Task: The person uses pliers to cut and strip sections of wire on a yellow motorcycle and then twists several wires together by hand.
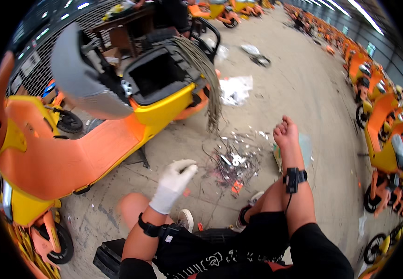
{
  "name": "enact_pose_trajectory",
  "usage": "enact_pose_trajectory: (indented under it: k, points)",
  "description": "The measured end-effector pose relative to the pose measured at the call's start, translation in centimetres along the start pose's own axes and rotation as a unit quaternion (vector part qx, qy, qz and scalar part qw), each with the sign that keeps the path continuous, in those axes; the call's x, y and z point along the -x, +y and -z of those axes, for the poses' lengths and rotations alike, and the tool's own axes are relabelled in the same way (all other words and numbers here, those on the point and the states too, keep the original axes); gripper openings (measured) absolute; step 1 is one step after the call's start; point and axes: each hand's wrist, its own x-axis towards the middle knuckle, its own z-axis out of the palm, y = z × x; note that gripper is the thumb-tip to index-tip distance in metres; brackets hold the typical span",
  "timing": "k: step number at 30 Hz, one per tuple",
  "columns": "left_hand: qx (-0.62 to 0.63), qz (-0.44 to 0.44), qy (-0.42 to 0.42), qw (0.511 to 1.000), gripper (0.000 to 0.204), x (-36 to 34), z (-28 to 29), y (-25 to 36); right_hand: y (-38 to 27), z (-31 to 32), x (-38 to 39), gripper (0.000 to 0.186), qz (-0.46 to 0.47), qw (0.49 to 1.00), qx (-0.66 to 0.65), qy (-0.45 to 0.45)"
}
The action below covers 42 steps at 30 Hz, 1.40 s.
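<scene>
My left hand (171,183), in a white glove, hangs over the floor right of the yellow and orange scooter (104,149), its fingers curled toward the thumb; anything between them is too small to make out. My right hand (285,132), bare, is raised with its fingers curled; whether it holds anything is hidden. The scooter's grey seat (78,69) is flipped up beside an open black storage bin (159,76), with a bundle of cord (206,88) draped over its right side. A pile of small scraps (236,162) lies on the floor between and beyond my hands.
Scooters (380,130) line the right side, more (229,14) stand behind. A white plastic sheet (236,88), loose bags and a green board (303,149) lie on the floor. A black object (108,255) is by my left hip. A person (176,14) is at the back table.
</scene>
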Motion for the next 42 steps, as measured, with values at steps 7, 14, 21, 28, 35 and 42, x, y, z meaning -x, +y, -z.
enact_pose_trajectory:
  k: [7,14,21,28,35,42]
  points:
    - [-0.028,0.018,0.021,0.999,0.029,-2.0,-1.2,-0.7,2.7,0.7,0.4,0.016,-0.038,0.995,0.07,-0.059]
    - [0.138,-0.006,0.0,0.99,0.025,-7.2,-3.5,-3.7,2.9,0.6,3.6,0.018,-0.051,0.981,0.153,-0.106]
    - [0.195,0.01,-0.041,0.98,0.021,-8.6,-6.0,-3.8,1.8,0.1,7.0,0.018,0.007,0.98,0.174,-0.091]
    - [0.206,-0.012,-0.019,0.978,0.02,-9.3,-8.0,-3.5,0.4,-0.3,11.3,0.02,0.052,0.956,0.261,-0.122]
    - [0.266,-0.015,-0.001,0.964,0.017,-9.2,-6.1,-2.9,0.0,-2.4,14.2,0.022,0.06,0.929,0.334,-0.146]
    - [0.304,0.043,0.042,0.951,0.015,-10.0,-4.0,-3.2,4.9,-4.4,12.4,0.022,-0.019,0.921,0.325,-0.216]
